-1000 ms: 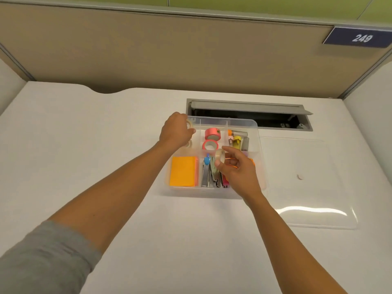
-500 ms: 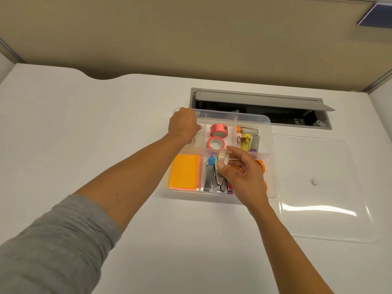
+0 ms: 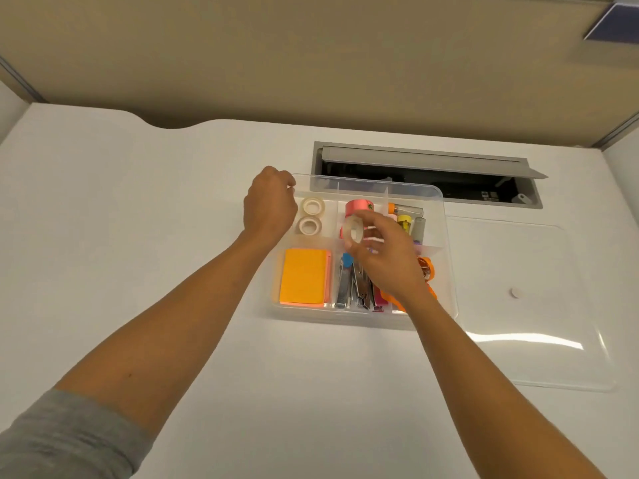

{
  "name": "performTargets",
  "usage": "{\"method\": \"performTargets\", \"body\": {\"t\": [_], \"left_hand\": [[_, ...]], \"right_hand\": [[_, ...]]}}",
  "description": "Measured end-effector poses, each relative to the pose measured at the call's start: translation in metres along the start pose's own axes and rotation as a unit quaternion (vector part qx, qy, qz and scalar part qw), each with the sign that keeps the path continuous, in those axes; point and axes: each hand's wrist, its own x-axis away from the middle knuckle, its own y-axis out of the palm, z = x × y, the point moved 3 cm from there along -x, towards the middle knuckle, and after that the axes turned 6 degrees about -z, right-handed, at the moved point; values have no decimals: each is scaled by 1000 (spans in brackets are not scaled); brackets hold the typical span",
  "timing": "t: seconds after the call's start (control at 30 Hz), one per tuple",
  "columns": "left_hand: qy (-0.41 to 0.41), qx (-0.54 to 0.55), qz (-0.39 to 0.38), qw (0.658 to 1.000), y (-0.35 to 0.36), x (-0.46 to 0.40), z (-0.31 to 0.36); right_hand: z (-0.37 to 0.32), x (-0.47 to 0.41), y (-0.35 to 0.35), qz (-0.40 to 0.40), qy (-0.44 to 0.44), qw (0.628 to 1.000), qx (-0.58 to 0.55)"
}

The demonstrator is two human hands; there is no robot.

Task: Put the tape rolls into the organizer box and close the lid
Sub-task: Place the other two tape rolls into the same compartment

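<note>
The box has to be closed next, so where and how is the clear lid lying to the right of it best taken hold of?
The lid lies flat on the desk, so there is nothing to pinch from above. Probably best to grip its long near edge or a rounded corner, sliding fingertips under from the right side, away from the organizer box.

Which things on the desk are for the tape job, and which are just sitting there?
For the job:
- clear plastic organizer box
- flat clear plastic lid on the desk
- clear tape roll in the right hand
- two white tape rolls beside the left hand
- pink tape roll

Just sitting there:
- orange sticky notes
- metal staplers
- grey cable hatch
</note>
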Motion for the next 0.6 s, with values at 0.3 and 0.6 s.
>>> {"method": "performTargets", "body": {"t": [0.3,0.6], "left_hand": [[-67,141,-78,985,-3,12,-40],[-81,208,-95,970,0,12,-43]], "right_hand": [[-35,-89,27,-79,-124,941,306],[-32,-115,57,-181,-160,851,466]]}}
